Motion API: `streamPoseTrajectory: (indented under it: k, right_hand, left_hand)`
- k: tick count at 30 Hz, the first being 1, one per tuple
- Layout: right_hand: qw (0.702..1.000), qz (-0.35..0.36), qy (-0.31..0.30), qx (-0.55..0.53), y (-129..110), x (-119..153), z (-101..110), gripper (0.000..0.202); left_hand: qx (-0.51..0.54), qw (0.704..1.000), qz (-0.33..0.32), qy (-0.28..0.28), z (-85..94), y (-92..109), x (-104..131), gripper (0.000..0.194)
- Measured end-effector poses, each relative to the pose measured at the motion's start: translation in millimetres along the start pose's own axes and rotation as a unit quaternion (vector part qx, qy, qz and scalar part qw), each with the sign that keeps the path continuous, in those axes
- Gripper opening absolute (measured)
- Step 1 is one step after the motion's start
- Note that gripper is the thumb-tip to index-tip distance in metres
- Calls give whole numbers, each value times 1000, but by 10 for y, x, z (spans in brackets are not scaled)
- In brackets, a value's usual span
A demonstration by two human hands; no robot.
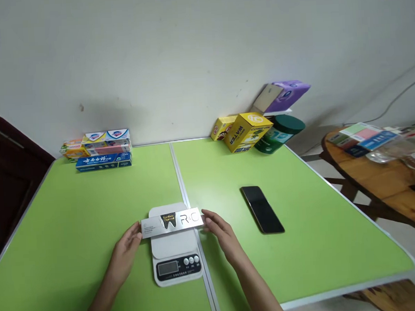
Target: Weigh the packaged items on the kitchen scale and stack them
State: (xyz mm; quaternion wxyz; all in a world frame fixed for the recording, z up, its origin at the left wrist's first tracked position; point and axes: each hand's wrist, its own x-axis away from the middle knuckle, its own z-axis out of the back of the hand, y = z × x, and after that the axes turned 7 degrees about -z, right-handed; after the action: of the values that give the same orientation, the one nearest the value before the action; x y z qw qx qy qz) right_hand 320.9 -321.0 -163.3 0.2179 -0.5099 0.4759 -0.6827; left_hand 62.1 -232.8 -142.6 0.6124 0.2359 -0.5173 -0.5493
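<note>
A long silver toothpaste box point(172, 222), printed "Bamboo Charcoal" and "R&O", lies crosswise over the white platform of a kitchen scale point(174, 246). I cannot tell whether the box rests on the platform or is held just above it. At its left end, my left hand point(124, 245) grips it between thumb and fingers. My right hand point(222, 231) has its fingers and thumb round the right end. Toward me on the scale are a dark display with no readable digits and several round buttons.
Right of the scale lies a black phone point(262, 209). Stacked toothpaste boxes point(104, 161) stand back left by the wall. Yellow boxes point(250, 131), a green canister point(279, 132) and a purple package point(286, 95) are back right. A wooden table point(354, 159) with boxes stands beyond the right edge.
</note>
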Motion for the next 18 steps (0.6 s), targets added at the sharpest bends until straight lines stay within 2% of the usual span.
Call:
streamPoseTrajectory:
  k: [4, 8, 10, 12, 14, 16, 18]
  right_hand:
    - [1000, -3, -18, 15, -35, -59, -93, 40]
    - [998, 31, -52, -17, -97, -84, -78, 36]
    - [995, 62, -68, -41, -176, -83, -3, 33]
    - [992, 91, -74, -47, -291, -90, 112, 31]
    - [990, 115, -66, -37, -430, -134, 261, 31]
    - [989, 137, -51, -23, -575, -238, 441, 33]
    - [987, 158, -32, -14, -713, -404, 650, 35]
  left_hand:
    - [29, 996, 73, -38, -29, 53, -34, 40]
    - [48, 995, 77, -48, -4, 100, -70, 55]
    - [67, 993, 64, -77, 25, 164, -114, 67]
    - [87, 986, 43, -135, 15, 288, -177, 73]
    - [78, 980, 10, -183, -73, 475, -248, 70]
    - [49, 980, -27, -191, -239, 705, -334, 63]
    - [30, 982, -69, -172, -449, 958, -463, 60]
